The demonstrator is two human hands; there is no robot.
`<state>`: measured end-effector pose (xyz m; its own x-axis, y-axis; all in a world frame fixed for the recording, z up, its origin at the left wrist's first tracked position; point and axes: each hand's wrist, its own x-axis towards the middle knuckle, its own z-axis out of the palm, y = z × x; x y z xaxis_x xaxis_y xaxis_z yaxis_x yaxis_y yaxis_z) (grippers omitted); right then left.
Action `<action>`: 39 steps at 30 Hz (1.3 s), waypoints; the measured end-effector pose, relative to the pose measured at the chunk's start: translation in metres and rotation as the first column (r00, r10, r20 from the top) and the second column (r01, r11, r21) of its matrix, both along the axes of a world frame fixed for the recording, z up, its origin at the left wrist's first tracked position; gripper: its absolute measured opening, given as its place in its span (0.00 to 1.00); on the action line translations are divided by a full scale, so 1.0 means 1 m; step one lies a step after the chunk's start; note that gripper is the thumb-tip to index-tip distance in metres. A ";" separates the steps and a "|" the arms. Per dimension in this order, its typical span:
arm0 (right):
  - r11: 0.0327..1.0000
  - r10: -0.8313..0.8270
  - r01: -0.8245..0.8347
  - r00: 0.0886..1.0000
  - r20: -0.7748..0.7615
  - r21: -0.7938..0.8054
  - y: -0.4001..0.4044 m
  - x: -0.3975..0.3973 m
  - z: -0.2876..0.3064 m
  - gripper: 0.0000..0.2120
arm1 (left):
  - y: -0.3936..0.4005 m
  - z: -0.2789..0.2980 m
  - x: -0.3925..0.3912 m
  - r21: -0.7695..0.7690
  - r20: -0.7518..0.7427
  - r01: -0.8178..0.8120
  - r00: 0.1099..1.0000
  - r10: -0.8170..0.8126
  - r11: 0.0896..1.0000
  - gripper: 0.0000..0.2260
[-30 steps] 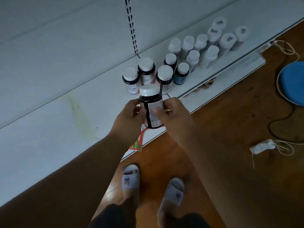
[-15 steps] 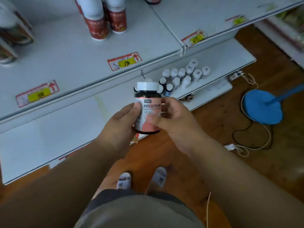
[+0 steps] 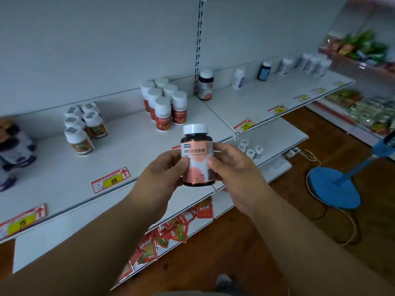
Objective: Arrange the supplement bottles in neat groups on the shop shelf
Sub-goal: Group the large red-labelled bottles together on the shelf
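Held bottle: a dark bottle (image 3: 197,159) with a white cap and pink label is upright in the air, in front of the near edge of the upper shelf (image 3: 132,150), label toward the camera.
Grip: the left hand (image 3: 159,180) and the right hand (image 3: 233,174) both hold it, thumbs on the label, fingers curled round the sides and back.
Likely home: a matching bottle (image 3: 205,84) stands alone at the far edge, beside the slotted upright (image 3: 198,45); this looks like the group it belongs to.
Neighbours: a cluster of red-labelled white bottles (image 3: 164,103) stands just left of that spot; a cluster with green labels (image 3: 85,127) sits further left.
Risk, knocking: reaching to the far spot takes the arms close past the red-labelled cluster; a sleeve-height brush would topple those tall bottles.
Risk, dropping: passing from two hands to one over the shelf lip could let the smooth label slip, and the bottle would fall toward the lower shelf (image 3: 275,135) or the floor.
Edges: price tags (image 3: 111,179) line the near lip; a joint between panels runs right of the cluster.
Open room: bare shelf lies right of the matching bottle and in the near middle.
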<state>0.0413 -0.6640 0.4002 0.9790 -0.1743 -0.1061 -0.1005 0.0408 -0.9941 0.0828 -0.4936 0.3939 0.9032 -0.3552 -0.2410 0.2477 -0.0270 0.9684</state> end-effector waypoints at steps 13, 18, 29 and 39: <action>0.975 0.068 -0.082 0.995 -0.073 -0.207 -0.157 0.094 0.012 0.14 | -0.150 0.002 0.086 0.162 0.143 -0.113 0.986 0.091 0.980 0.16; 0.924 0.160 -0.166 0.986 -0.047 -0.344 -0.237 0.159 0.017 0.18 | -0.227 -0.002 0.127 0.232 0.206 -0.148 0.973 0.100 0.961 0.13; 0.714 0.326 -0.284 0.944 -0.055 -0.641 -0.276 0.295 0.002 0.30 | -0.277 -0.022 0.243 0.505 0.406 -0.333 0.906 0.122 0.796 0.16; 0.654 0.384 -0.264 0.923 0.010 -0.709 -0.284 0.385 -0.033 0.22 | -0.302 -0.037 0.307 0.606 0.422 -0.483 0.869 0.259 0.632 0.09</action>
<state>0.4259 -0.9478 0.3670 0.9794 0.1933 0.0587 0.1741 -0.6601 -0.7307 0.3901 -0.7957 0.3564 0.9826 0.1855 0.0032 0.1222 -0.6602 0.7411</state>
